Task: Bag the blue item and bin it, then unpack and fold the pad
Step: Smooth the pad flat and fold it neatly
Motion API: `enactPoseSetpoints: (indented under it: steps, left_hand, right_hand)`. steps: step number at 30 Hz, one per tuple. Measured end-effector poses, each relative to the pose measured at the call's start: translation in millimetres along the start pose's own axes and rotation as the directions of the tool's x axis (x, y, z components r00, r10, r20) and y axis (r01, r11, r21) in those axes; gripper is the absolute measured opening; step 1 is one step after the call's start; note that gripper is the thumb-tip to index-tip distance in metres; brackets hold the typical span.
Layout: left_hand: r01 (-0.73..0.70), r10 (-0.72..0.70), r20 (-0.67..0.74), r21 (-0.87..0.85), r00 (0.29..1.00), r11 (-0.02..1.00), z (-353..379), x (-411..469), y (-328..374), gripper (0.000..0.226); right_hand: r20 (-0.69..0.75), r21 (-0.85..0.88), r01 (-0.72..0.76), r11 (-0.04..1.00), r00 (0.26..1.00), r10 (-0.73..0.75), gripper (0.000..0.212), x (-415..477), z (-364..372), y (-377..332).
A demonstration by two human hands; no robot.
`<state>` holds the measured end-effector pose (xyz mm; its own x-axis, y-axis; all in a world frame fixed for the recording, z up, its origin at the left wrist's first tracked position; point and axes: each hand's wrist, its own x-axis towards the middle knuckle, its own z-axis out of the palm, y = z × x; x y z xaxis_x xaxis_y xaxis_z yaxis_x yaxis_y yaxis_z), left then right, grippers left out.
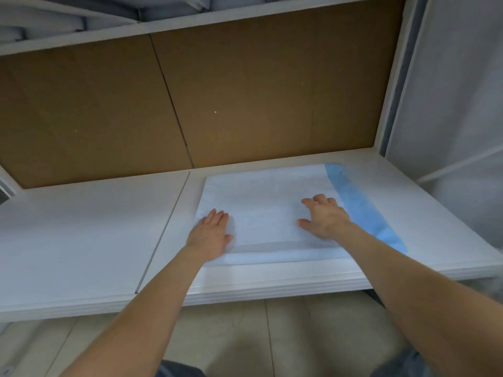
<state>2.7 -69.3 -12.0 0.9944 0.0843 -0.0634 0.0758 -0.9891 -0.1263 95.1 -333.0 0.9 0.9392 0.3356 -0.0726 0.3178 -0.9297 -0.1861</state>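
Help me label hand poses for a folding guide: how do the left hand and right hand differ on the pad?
The left hand lies flat with fingers straight and close together; the right hand has its fingers spread and slightly arched. The left hand sits at the left edge of the pad; the right hand sits by the blue strip along the pad's right side. Both rest palm down on the pad, holding nothing.

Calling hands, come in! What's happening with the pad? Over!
Left hand flat on pad. Right hand presses pad beside blue strip. Pad lies on white table. Nothing blocking.
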Motion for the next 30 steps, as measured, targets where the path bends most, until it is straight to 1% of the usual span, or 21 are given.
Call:
enactPoseSetpoints:
  steps: [2, 4, 7, 10, 15, 19, 21, 23, 25, 26, 28, 30]
  left_hand:
    - [0.05, -0.044, 0.096, -0.065, 0.994, 0.997, 3, 3, -4, 0.068]
    - [0.112, -0.087, 0.173, -0.141, 0.981, 0.984, 5, 6, -2, 0.077]
    - [0.171, -0.116, 0.234, -0.228, 0.965, 0.959, 7, 9, 6, 0.085]
    - [0.196, -0.125, 0.273, -0.253, 0.954, 0.947, 10, 8, 9, 0.086]
    - [0.178, -0.1, 0.302, -0.245, 0.948, 0.953, 7, 9, 9, 0.085]
    - [0.191, -0.114, 0.312, -0.23, 0.943, 0.954, 7, 7, 10, 0.084]
    - [0.209, -0.149, 0.264, -0.218, 0.953, 0.953, 4, 8, 11, 0.079]
    - [0.213, -0.182, 0.161, -0.204, 0.97, 0.956, 0, 14, 16, 0.072]
    - [0.159, -0.143, 0.091, -0.212, 0.986, 0.964, -1, 21, 26, 0.069]
    - [0.117, -0.098, 0.095, -0.221, 0.991, 0.968, 0, 24, 33, 0.07]
    - [0.071, -0.033, 0.158, -0.239, 0.987, 0.969, 5, 26, 43, 0.072]
    - [0.079, -0.032, 0.197, -0.238, 0.98, 0.968, 9, 28, 42, 0.073]
  right_hand:
    - [0.077, -0.056, 0.02, 0.998, 0.997, -0.015, 0.075, -1, 10, 0]
    - [0.113, -0.063, -0.015, 0.998, 0.993, 0.023, 0.078, 0, 17, 5]
    - [0.11, -0.066, -0.079, 0.995, 0.99, 0.086, 0.078, 0, 24, 11]
    - [0.132, -0.063, -0.1, 0.993, 0.985, 0.108, 0.077, 0, 28, 11]
    - [0.168, -0.041, -0.108, 0.993, 0.979, 0.113, 0.077, 4, 28, 18]
    - [0.178, -0.058, -0.1, 0.993, 0.978, 0.109, 0.074, 2, 28, 19]
    - [0.151, -0.077, -0.095, 0.992, 0.983, 0.106, 0.073, 3, 24, 16]
    - [0.092, -0.073, -0.069, 0.995, 0.993, 0.076, 0.073, 4, 18, 8]
    - [0.081, -0.02, -0.003, 1.0, 0.997, 0.005, 0.074, 6, 14, -2]
    - [0.107, -0.001, 0.044, 0.999, 0.993, -0.043, 0.075, 6, 15, -6]
    - [0.174, -0.019, 0.112, 0.994, 0.979, -0.107, 0.076, 5, 24, -9]
    - [0.185, -0.036, 0.096, 0.995, 0.979, -0.088, 0.074, 7, 31, 0]
